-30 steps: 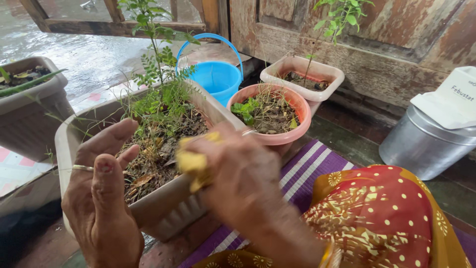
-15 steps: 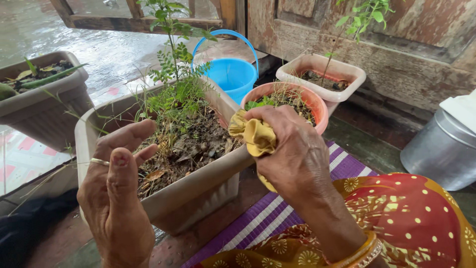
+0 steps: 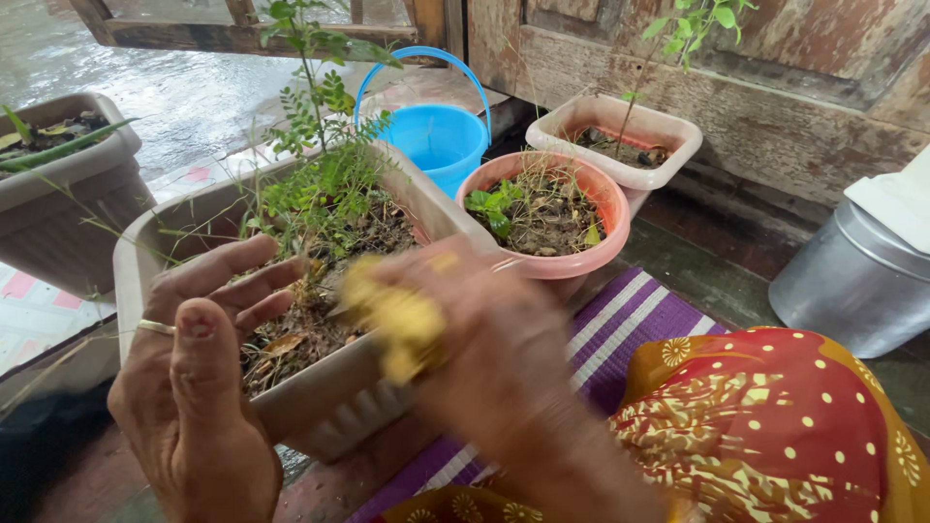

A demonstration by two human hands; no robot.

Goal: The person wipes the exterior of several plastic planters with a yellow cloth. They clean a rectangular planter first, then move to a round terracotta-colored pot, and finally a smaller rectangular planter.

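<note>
Fingers (image 3: 441, 291) of the right hand (image 3: 484, 349) are curling tight around a yellow cloth (image 3: 392, 320), bunching it up into a wad, and the whole hand is coming out blurry so I can't tell much more than that. The cloth is sitting right at the near rim of the long beige planter (image 3: 320, 392), pressing against or just over its edge, can't say which. The left hand (image 3: 194, 387) is hanging open beside it, fingers spread loosely and not gripping anything, a ring showing on one finger, fingertips reaching over the planter's soil and dry leaves. Down at the bottom right a red and orange dotted fabric (image 3: 765, 426) is draping over the person's lap, and under it a purple striped mat (image 3: 620, 320) is lying on the floor. The planter itself is holding a leafy green plant (image 3: 320, 165) with thin grassy stems. Just behind the right hand a round salmon-pink pot (image 3: 581, 257) is sitting with a few small green leaves in it. Off to the right a metal bucket (image 3: 843, 281) is standing with a white thing on top. Further back a blue bucket (image 3: 436, 140) with its handle up is tucked between the planter and a small beige pot (image 3: 649, 174). Far left, another beige planter (image 3: 68, 213) is sitting by wet ground.
</note>
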